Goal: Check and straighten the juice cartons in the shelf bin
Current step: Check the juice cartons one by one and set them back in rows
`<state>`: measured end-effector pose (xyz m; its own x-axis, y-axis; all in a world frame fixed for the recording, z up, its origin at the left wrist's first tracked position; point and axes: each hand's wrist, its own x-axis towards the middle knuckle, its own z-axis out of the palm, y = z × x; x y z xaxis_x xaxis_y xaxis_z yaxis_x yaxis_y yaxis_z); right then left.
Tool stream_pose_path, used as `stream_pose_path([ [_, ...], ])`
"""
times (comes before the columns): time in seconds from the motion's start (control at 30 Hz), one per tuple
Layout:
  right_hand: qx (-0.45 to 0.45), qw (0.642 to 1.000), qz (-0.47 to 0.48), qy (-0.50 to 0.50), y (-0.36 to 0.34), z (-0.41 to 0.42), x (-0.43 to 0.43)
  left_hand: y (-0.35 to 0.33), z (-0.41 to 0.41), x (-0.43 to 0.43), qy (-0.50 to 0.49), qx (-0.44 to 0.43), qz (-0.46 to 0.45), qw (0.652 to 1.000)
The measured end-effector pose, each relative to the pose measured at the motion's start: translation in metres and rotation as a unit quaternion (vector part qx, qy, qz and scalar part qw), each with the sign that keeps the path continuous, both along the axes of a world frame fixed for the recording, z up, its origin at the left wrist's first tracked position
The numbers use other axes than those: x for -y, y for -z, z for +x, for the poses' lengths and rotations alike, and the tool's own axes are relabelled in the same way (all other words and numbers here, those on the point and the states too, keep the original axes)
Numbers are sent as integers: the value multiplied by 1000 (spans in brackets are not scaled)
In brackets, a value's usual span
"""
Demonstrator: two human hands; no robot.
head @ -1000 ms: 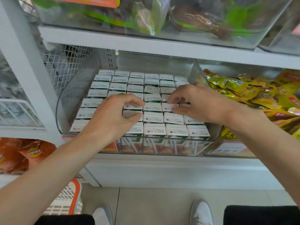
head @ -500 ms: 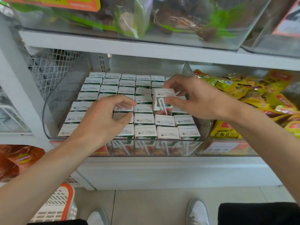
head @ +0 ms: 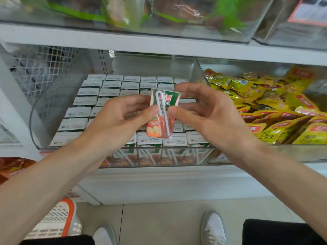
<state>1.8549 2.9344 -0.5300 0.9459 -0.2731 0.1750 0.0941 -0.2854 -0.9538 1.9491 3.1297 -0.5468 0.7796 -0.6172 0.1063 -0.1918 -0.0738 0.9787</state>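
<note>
Shop shelving, white shelves with clear bins: green-wrapped goods [head: 221, 16] up top, yellow snack packs [head: 265, 110] in the bin to the right, wire mesh basket [head: 40, 68] on the left, and an orange-and-white shopping basket [head: 58, 220] on the floor. The shelf bin [head: 40, 121] is packed with juice cartons [head: 113, 92] upright in tight rows, tops up. One lifted carton [head: 159, 127] is out and held just above the front rows, slightly tilted, straw [head: 161, 110] face toward the camera. Left grip [head: 122, 117] pinches its left edge between thumb and fingers. Right grip [head: 208, 117] pinches the right edge the same way, its other fingers loosely fanned behind. Looks like the check step. To do it well, keep the pinch light and on the side edges, since the walls likely dent easily. Turn it to see the corners, the seams and the printed top, and confirm the straw sits flat. For the return, match the front row as seen through the bin wall, straw face forward and printed top up, then drop it straight down and square it against its neighbours. The gap it belongs in is hidden behind the hands, so find it before lowering.
</note>
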Motion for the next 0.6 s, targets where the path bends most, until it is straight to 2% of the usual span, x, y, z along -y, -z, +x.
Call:
stream_pose_path([
  [0.2,-22,998,39,53,9,-9,-5,4,-1,0,22,-87,-27,996],
  [0.4,-10,995,64,72,11,-12,-11,4,1,-4,43,-113,-30,992],
  [0.6,3,992,90,84,15,-13,-17,4,3,-8,25,-113,-30,993],
])
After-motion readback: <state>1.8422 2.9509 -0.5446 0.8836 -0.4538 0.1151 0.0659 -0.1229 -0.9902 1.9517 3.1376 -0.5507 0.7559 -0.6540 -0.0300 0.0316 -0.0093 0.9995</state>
